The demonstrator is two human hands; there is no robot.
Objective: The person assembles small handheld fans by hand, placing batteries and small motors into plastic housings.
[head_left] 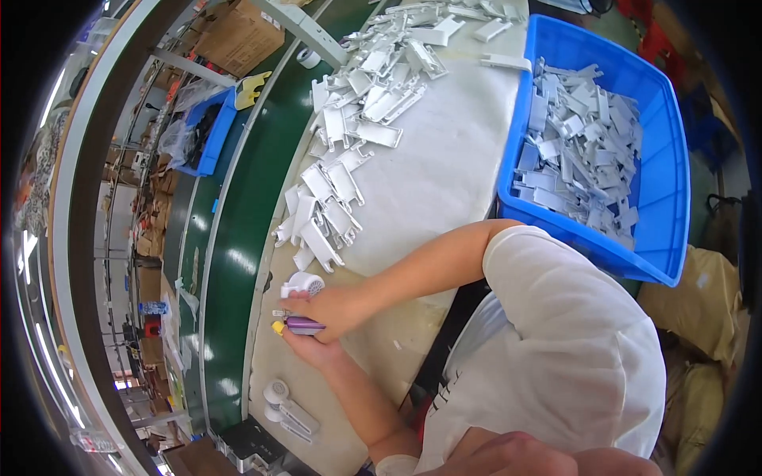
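Note:
My right hand [346, 308] reaches in from the upper arm and is closed over a small purple-and-grey piece [304, 324]. From below, my left hand [316, 351] meets it, its fingers closed at the same piece, partly hidden by the right hand. A small yellow part [278, 327] shows by the left fingertips. Right beside the right hand's fingers is a white round fan head [306, 283] with a grille; whether the fingers hold it, I cannot tell. Lower on the worktop lie white handheld fans [292, 414] with round heads.
A long heap of white plastic shells [337, 186] covers the worktop's far side. The blue bin [667, 159] at upper right holds many more. Beyond the worktop [444, 151] runs a green conveyor belt [246, 230]. A metal post [305, 28] stands there, with another blue bin [216, 135] further off.

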